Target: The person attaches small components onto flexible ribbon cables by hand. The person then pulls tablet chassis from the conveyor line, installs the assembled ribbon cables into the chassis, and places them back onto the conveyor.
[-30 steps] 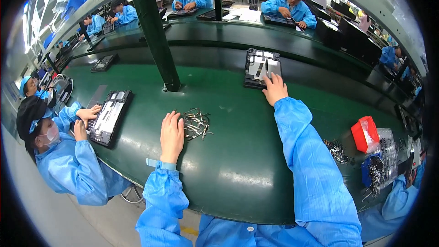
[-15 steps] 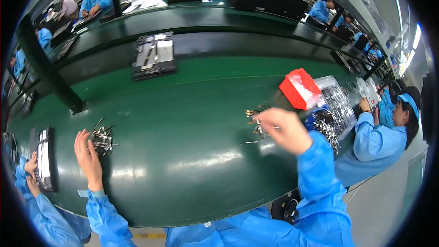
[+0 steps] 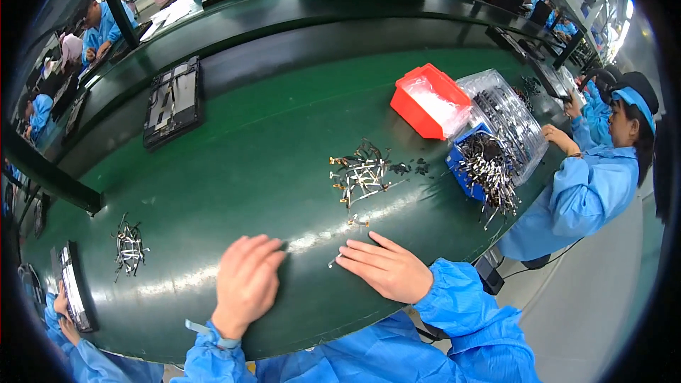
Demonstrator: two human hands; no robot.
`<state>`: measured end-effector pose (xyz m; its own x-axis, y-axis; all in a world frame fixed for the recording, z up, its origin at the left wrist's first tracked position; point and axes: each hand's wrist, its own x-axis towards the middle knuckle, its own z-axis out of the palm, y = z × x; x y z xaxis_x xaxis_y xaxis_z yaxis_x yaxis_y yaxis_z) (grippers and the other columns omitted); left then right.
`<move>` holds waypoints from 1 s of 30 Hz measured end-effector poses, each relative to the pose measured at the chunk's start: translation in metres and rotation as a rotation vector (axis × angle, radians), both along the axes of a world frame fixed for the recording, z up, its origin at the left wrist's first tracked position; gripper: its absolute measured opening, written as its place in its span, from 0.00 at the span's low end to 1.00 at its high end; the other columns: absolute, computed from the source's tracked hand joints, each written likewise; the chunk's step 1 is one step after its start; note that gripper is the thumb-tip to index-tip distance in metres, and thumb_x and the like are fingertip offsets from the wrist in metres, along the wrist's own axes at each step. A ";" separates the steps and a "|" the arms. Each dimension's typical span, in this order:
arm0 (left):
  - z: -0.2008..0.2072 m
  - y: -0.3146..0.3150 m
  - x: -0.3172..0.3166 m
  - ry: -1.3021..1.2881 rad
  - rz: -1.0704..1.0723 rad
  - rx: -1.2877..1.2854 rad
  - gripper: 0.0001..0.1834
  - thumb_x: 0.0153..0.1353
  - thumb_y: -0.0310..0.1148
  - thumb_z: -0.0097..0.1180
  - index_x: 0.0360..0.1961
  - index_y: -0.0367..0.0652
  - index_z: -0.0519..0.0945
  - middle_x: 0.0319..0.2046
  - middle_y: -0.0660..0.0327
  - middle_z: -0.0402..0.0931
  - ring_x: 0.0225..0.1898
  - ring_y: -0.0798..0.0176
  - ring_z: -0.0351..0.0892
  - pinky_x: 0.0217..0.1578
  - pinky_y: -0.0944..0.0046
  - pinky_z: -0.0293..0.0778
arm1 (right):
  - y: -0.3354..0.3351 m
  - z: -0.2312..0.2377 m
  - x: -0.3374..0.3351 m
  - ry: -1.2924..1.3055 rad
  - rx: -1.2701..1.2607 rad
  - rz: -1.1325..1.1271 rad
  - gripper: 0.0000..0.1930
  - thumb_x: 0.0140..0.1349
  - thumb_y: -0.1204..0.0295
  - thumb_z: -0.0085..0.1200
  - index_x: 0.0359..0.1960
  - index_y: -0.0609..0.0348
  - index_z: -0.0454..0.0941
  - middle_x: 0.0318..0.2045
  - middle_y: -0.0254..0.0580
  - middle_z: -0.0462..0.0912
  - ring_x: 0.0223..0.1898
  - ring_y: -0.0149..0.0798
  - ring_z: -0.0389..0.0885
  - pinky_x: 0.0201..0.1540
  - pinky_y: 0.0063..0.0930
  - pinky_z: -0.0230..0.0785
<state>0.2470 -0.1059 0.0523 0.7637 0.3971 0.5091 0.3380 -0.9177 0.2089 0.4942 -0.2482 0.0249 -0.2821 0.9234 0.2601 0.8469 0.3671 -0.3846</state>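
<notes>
My right hand (image 3: 386, 269) is palm down near the table's front edge, its outer fingers stretched out. A short flex cable (image 3: 335, 261) with a pale end sticks out at its fingertips; the thumb is hidden below. To its left, my left hand (image 3: 247, 284) hovers over the table, slightly blurred, its fingers extended and nothing visible in them. Beyond my right hand lies a loose pile of flex cables (image 3: 363, 174) with gold and silver ends. A few small pieces (image 3: 358, 221) lie between pile and hand. Another cable pile (image 3: 130, 247) sits farther left.
A red bin (image 3: 425, 103) holding clear plastic stands at right, beside a clear tray (image 3: 507, 120) and a blue bin (image 3: 464, 177) heaped with cables. Black scraps (image 3: 411, 168) lie near it. A device housing (image 3: 172, 103) rests far left. Co-workers (image 3: 589, 170) sit around; a dark post (image 3: 53, 174) rises at left.
My left hand has left the left cable pile and moved right, toward the middle. My right hand has come from the right pile, nearer to me and leftward. The view has shifted.
</notes>
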 end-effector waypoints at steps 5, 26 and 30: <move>0.000 -0.015 0.023 0.020 -0.114 -0.017 0.17 0.43 0.23 0.60 0.39 0.41 0.83 0.46 0.60 0.81 0.51 0.56 0.79 0.55 0.52 0.74 | -0.011 0.002 -0.009 0.037 0.024 0.125 0.25 0.59 0.76 0.52 0.60 0.53 0.75 0.60 0.37 0.76 0.65 0.36 0.71 0.71 0.46 0.56; -0.018 -0.083 0.035 0.182 -0.265 -0.111 0.16 0.53 0.30 0.55 0.44 0.37 0.80 0.48 0.54 0.78 0.49 0.59 0.79 0.52 0.62 0.75 | -0.012 0.007 -0.018 0.014 0.014 -0.148 0.23 0.54 0.75 0.52 0.53 0.67 0.76 0.55 0.50 0.76 0.60 0.48 0.73 0.65 0.44 0.65; -0.021 -0.096 0.044 0.118 -0.322 -0.131 0.17 0.51 0.28 0.56 0.44 0.35 0.81 0.47 0.54 0.78 0.47 0.57 0.79 0.50 0.62 0.77 | -0.024 0.018 -0.028 0.037 -0.044 -0.177 0.25 0.53 0.77 0.52 0.56 0.68 0.75 0.53 0.49 0.76 0.56 0.48 0.75 0.60 0.37 0.70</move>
<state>0.2906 -0.2014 0.0315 0.9106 0.1826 0.3708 0.0649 -0.9491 0.3081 0.4661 -0.2723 0.0424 -0.1055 0.9685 0.2257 0.8819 0.1960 -0.4288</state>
